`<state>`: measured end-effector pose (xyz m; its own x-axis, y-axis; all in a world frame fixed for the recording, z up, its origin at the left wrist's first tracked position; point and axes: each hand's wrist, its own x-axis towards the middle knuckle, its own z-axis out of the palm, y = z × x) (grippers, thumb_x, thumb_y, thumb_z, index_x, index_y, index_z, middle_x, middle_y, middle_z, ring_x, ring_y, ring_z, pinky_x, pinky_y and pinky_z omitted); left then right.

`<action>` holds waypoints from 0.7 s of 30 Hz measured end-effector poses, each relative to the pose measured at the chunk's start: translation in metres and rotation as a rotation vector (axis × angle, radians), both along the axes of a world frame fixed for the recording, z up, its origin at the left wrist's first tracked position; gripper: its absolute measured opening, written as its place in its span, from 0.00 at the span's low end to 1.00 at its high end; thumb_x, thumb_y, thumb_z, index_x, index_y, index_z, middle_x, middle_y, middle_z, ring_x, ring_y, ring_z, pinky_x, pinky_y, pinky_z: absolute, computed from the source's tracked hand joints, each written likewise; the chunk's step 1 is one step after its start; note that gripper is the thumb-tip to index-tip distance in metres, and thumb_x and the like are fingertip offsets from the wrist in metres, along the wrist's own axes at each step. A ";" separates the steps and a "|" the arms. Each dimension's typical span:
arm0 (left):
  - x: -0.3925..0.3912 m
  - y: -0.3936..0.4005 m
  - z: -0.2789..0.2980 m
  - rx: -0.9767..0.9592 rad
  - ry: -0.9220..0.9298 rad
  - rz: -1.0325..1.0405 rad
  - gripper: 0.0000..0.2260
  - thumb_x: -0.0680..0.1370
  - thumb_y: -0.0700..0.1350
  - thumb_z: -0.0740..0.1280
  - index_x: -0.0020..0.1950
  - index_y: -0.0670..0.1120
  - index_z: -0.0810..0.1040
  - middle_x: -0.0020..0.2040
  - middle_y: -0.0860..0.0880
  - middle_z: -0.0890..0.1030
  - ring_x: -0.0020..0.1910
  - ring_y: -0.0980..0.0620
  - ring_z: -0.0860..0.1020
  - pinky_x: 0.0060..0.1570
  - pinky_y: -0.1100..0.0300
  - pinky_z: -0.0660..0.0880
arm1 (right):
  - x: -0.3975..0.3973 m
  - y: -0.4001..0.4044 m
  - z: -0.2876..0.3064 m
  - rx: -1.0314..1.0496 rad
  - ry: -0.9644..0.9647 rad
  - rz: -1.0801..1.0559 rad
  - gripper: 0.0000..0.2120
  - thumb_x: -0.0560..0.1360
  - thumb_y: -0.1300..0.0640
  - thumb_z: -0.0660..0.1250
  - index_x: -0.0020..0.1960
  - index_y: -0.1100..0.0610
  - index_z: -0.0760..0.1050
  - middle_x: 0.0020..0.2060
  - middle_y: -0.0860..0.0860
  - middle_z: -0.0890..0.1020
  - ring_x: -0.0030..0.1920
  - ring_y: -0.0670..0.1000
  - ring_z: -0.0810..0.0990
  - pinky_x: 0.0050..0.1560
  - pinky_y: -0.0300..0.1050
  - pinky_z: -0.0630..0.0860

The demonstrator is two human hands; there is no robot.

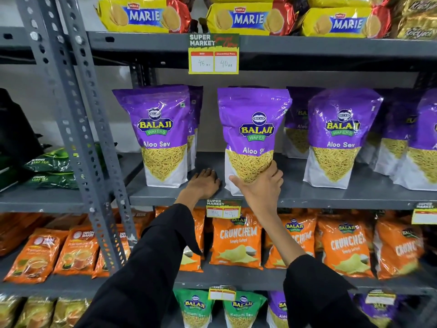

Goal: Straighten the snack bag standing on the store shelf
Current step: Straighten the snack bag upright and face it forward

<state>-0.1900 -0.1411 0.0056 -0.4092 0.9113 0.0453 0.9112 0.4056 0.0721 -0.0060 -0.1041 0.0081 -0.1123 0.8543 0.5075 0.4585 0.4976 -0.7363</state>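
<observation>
A purple Balaji Aloo Sev snack bag [253,129] stands at the middle of the grey shelf [307,197], leaning a little to the right. My right hand [260,189] grips its lower front, thumb on the left side and fingers around the right edge. My left hand [205,184] rests flat on the shelf just left of the bag, fingers spread, holding nothing. The bag's bottom corner is hidden behind my right hand.
Matching purple bags stand to the left [162,136] and right [340,138], with more behind. A price tag [213,54] hangs from the shelf above. Orange Crunchem bags [236,240] fill the shelf below. A perforated grey upright [78,129] stands at the left.
</observation>
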 end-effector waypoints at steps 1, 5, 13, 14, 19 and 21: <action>-0.002 0.000 0.000 -0.026 0.019 -0.016 0.27 0.86 0.53 0.46 0.82 0.41 0.54 0.83 0.42 0.53 0.83 0.44 0.51 0.79 0.44 0.51 | 0.000 0.000 -0.002 0.000 -0.001 -0.002 0.62 0.59 0.25 0.73 0.78 0.61 0.55 0.68 0.59 0.68 0.69 0.62 0.69 0.65 0.59 0.73; -0.004 -0.001 -0.003 -0.055 0.071 -0.046 0.27 0.86 0.53 0.46 0.81 0.40 0.56 0.83 0.42 0.53 0.83 0.43 0.51 0.79 0.42 0.52 | -0.003 0.003 -0.008 -0.018 0.011 0.008 0.62 0.60 0.28 0.75 0.78 0.61 0.53 0.68 0.58 0.67 0.69 0.61 0.69 0.65 0.59 0.74; -0.002 -0.001 -0.006 0.039 0.008 -0.015 0.27 0.85 0.53 0.46 0.81 0.41 0.54 0.83 0.42 0.55 0.82 0.45 0.53 0.79 0.45 0.52 | -0.014 0.008 -0.011 -0.017 0.055 -0.007 0.59 0.62 0.34 0.78 0.79 0.60 0.53 0.67 0.58 0.67 0.68 0.60 0.70 0.65 0.57 0.75; -0.003 0.000 -0.007 0.040 0.004 -0.012 0.27 0.85 0.53 0.46 0.82 0.41 0.54 0.83 0.42 0.55 0.82 0.45 0.53 0.79 0.45 0.52 | -0.015 0.009 -0.010 -0.022 0.055 -0.008 0.59 0.62 0.34 0.78 0.79 0.60 0.53 0.68 0.58 0.67 0.68 0.60 0.70 0.65 0.57 0.75; -0.004 0.001 -0.009 0.051 -0.020 0.006 0.28 0.85 0.54 0.45 0.82 0.43 0.53 0.83 0.43 0.53 0.83 0.46 0.52 0.79 0.47 0.50 | -0.021 0.015 -0.007 -0.029 0.054 -0.013 0.59 0.63 0.34 0.78 0.79 0.61 0.53 0.68 0.59 0.67 0.69 0.59 0.70 0.66 0.56 0.76; -0.003 0.001 -0.009 0.050 -0.021 0.004 0.28 0.85 0.54 0.45 0.82 0.43 0.53 0.83 0.43 0.53 0.83 0.46 0.52 0.79 0.47 0.49 | -0.024 0.018 -0.006 -0.030 0.047 -0.020 0.59 0.63 0.34 0.78 0.79 0.62 0.53 0.68 0.59 0.68 0.68 0.60 0.70 0.65 0.57 0.76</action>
<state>-0.1931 -0.1401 -0.0033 -0.4144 0.9064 0.0825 0.9076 0.4047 0.1119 -0.0299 -0.0864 0.0021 -0.0715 0.8709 0.4862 0.4323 0.4663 -0.7718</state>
